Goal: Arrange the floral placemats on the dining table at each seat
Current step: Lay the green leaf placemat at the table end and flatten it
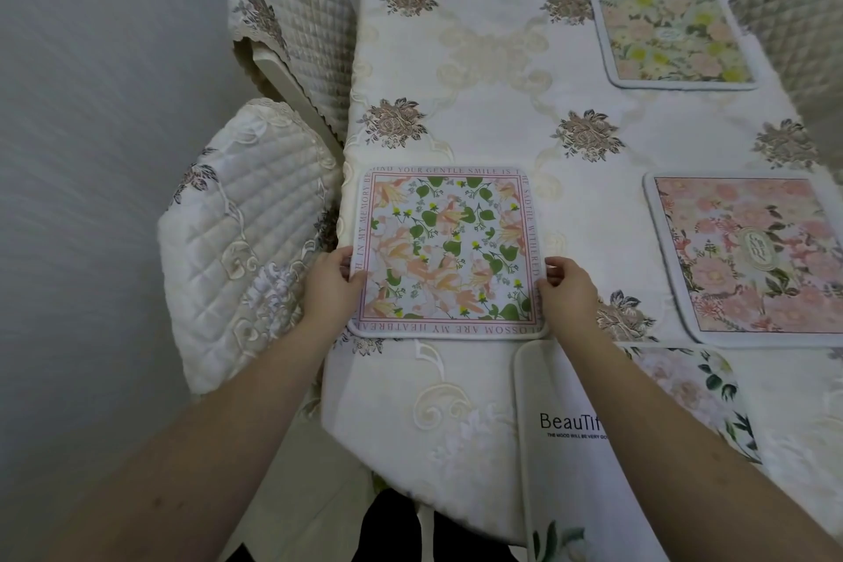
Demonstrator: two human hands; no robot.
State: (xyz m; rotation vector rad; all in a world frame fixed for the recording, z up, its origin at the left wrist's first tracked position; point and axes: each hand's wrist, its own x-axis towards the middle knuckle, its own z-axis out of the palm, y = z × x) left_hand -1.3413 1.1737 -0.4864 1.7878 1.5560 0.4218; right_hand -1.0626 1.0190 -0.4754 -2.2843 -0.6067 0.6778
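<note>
Four placemats lie on the tabletop point(479, 59): near-left placemat point(449, 251) at the left edge beside a chair point(241, 242), right placemat point(748, 256), far-right placemat point(675, 39), nearest placemat point(565, 447) (partly under the right forearm).

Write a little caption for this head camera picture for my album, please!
Both hands, left hand and right hand, hold a floral placemat on the table.
</note>
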